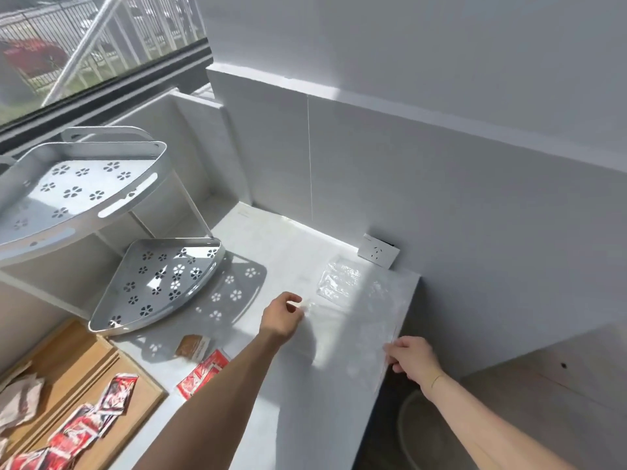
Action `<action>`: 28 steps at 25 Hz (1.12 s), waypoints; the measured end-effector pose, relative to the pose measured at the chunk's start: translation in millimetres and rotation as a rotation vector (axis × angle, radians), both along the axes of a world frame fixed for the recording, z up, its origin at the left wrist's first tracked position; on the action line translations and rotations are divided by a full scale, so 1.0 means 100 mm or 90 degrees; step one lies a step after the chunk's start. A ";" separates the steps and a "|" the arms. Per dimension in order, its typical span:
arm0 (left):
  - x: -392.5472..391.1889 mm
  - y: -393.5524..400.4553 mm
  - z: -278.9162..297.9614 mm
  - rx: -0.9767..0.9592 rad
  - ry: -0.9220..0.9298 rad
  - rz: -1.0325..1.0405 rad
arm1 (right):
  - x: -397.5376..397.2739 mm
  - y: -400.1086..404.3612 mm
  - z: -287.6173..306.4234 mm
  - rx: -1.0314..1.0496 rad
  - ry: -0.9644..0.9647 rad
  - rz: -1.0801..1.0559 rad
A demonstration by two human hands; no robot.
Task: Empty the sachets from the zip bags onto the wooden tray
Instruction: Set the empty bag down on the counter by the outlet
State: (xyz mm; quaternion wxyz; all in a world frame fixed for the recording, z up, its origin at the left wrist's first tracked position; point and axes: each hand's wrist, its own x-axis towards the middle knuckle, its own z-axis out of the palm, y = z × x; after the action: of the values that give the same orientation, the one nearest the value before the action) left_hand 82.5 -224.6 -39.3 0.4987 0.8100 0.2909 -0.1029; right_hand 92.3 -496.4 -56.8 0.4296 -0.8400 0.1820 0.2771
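On the white stone bench both hands work at a large, clear plastic zip bag that lies flat near the bench's right edge. The left hand pinches the bag's far left corner between thumb and fingertips. The right hand grips the bag's right edge, where it hangs just over the side of the bench. The bag is so transparent in the bright sunlight that its outline is hard to follow, and whether anything is inside cannot be told. Just beyond it lies a second, smaller crinkled clear zip bag, flat on the bench near a white wall socket.

At the lower left sits the light wooden tray, with red sachets scattered over it and pale brownish sachets at its left side. Two more sachets rest on the bench just beside the tray's right corner: a red sachet and, behind it, a brown-and-white sachet. Behind the tray stands a white two-tier metal corner rack with flower-shaped cut-outs, casting patterned shadows on the bench.
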 end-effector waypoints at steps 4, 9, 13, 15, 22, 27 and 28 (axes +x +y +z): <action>0.11 -0.07 -0.11 0.063 0.008 -0.056 | 0.01 -0.01 -0.03 -0.071 -0.025 0.052; 0.03 -0.01 -0.11 0.054 0.010 -0.040 | 0.04 -0.06 0.09 -0.196 -0.047 0.185; -0.18 0.12 -0.05 0.024 -0.007 -0.031 | 0.18 -0.14 0.31 -0.336 -0.064 0.345; -0.33 0.23 -0.02 0.029 -0.017 -0.039 | 0.25 -0.10 0.44 -0.385 -0.071 0.437; -1.05 0.75 0.19 0.072 0.007 -0.014 | 0.27 0.71 0.74 -0.388 -0.183 0.645; -1.77 1.01 0.24 0.114 0.038 0.084 | 0.03 1.46 0.65 -0.331 -0.240 0.787; -1.91 1.04 0.22 0.119 0.056 0.102 | -0.04 1.61 0.61 -0.320 -0.261 0.818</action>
State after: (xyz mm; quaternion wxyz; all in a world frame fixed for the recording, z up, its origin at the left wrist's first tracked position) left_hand -108.6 -120.4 -17.2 0.4146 0.8218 0.3845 -0.0703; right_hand 88.7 -335.9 4.2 0.0007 -0.8896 -0.3745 0.2615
